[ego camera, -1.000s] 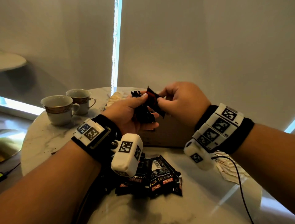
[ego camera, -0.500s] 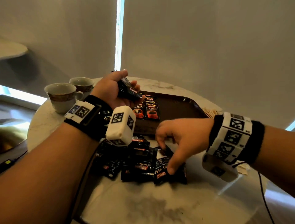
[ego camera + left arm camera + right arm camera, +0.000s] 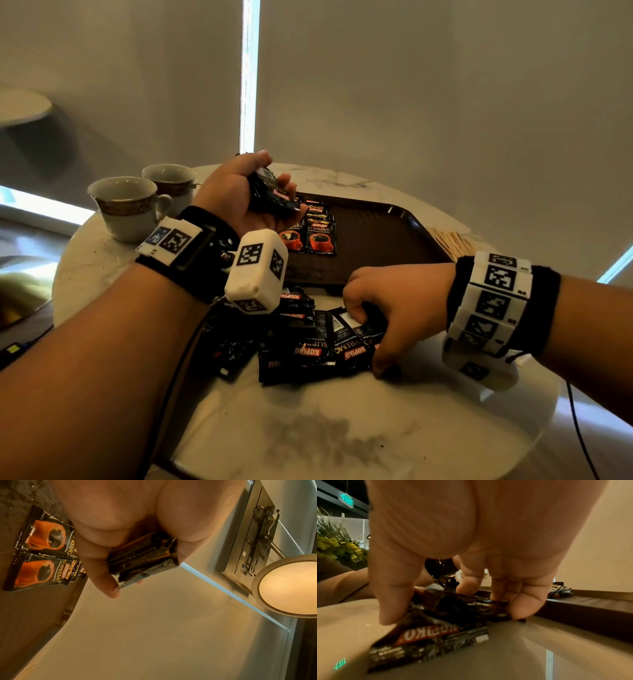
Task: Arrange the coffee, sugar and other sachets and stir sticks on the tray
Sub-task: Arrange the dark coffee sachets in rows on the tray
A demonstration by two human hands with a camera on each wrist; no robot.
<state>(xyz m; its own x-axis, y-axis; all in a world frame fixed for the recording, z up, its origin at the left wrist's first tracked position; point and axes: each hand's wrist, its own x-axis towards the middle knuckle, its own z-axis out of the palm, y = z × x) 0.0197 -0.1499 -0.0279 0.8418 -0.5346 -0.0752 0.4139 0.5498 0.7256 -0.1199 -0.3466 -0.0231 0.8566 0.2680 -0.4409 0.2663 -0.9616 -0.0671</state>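
My left hand [image 3: 255, 192] is raised over the left end of the brown tray [image 3: 383, 240] and grips a small stack of black coffee sachets [image 3: 144, 557]. Two rows of black coffee sachets [image 3: 313, 229] with red cups lie flat on the tray's left part. A loose pile of black coffee sachets [image 3: 308, 342] lies on the marble table in front of the tray. My right hand [image 3: 373, 329] is down on that pile, thumb and fingers curled round a sachet [image 3: 428, 637] at the pile's right edge. Wooden stir sticks [image 3: 452, 241] lie right of the tray.
Two white cups [image 3: 137, 205] with gold bands stand at the table's back left. A round marble table [image 3: 308, 438] carries everything; its front edge is close to me. A black cable [image 3: 582, 438] trails off my right wrist. White paper sachets are hidden behind my right wrist.
A second ago both hands were together sorting sachets in the air. My right hand has dropped to the pile and closed on a sachet. My left hand keeps its stack above the tray.
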